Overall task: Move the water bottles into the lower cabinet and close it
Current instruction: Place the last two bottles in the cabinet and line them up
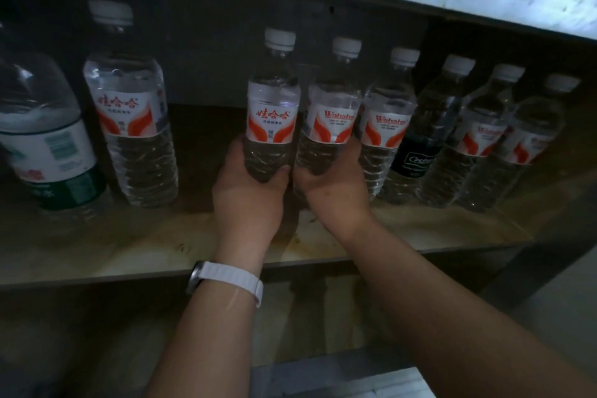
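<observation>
Left hand [248, 195] gripped one water bottle [272, 107], right hand [336, 182] gripped neighbouring bottle [332, 113], both upright on shelf [129, 245].

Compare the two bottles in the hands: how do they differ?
The left-hand bottle shows red Chinese characters on its label; the right-hand bottle shows Latin "Wahaha" lettering. The left-hand bottle has bare shelf to its left; the right-hand bottle is close beside a third Wahaha bottle. Both are clear, white-capped and gripped low.

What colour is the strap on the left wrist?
The strap is white; the head view shows it best.
</observation>
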Motion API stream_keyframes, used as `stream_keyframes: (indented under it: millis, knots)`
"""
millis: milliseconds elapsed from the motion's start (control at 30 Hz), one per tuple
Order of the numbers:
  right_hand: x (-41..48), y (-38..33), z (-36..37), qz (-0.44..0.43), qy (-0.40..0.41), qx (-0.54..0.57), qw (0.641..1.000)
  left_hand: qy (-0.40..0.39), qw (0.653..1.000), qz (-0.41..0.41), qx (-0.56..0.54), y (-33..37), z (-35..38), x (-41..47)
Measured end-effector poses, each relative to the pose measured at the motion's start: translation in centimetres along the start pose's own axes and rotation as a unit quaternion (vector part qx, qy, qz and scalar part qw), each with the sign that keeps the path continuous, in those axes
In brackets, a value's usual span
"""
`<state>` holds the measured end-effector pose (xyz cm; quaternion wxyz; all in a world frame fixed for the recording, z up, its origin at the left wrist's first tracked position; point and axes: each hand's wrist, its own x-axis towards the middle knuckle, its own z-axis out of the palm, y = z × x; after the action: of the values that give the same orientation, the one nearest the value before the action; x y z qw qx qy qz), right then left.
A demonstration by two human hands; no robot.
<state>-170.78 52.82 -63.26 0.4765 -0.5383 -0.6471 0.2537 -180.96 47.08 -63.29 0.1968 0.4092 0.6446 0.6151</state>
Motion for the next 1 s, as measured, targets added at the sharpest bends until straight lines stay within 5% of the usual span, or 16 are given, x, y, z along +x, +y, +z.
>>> stream_keyframes:
  millis: [400,1000]
  knots:
    - [-1.6,-0.1,-2.6,-0.001,-0.071,0.055,0.996,-0.005,0.997,-0.01,0.074,0.3,-0.6,-0.5]
    - [-2.8,-0.8,-2.0,0.011,0.01,-0.018,1.0,0.029,0.996,-0.032,0.076,-0.1,-0.1,-1.2]
